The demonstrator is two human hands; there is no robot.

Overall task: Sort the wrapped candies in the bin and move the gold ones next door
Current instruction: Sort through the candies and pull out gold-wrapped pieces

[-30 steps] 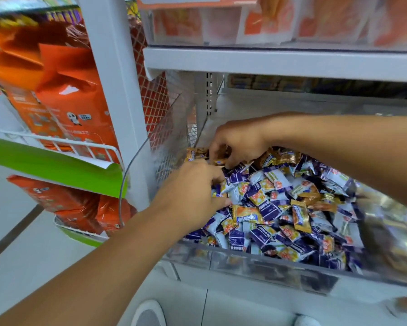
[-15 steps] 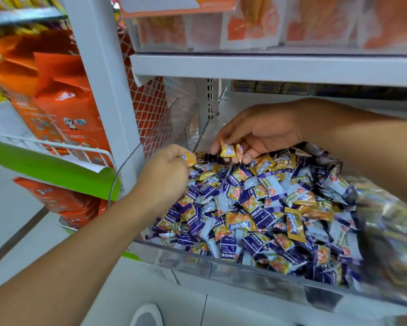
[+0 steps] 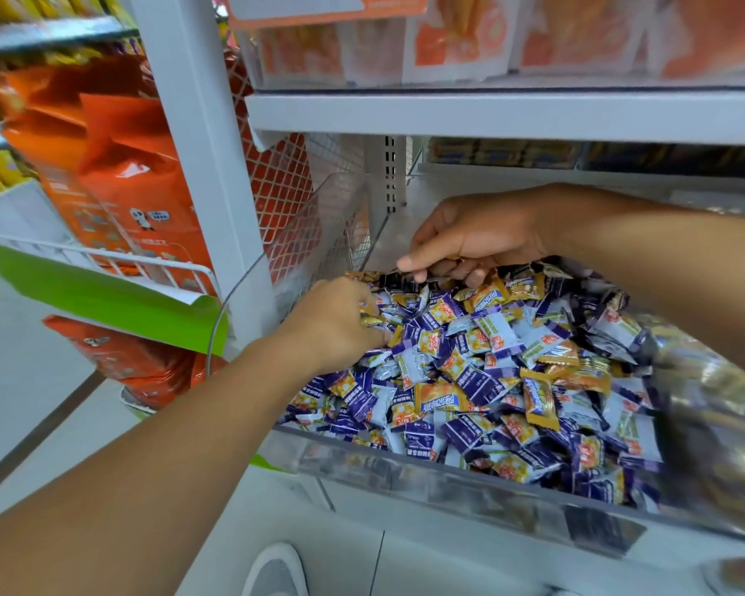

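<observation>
A person is reaching both hands into a clear plastic bin (image 3: 469, 488) heaped with wrapped candies (image 3: 491, 380) on a store shelf. The left hand (image 3: 340, 324) is pinching gold candies (image 3: 370, 316) at the pile's left edge, while the right hand (image 3: 469, 238), fingers curled, is holding something gold at the pile's far side.

two hands (image 3: 340, 320), one bin (image 3: 469, 488), countless candies (image 3: 491, 337)
</observation>
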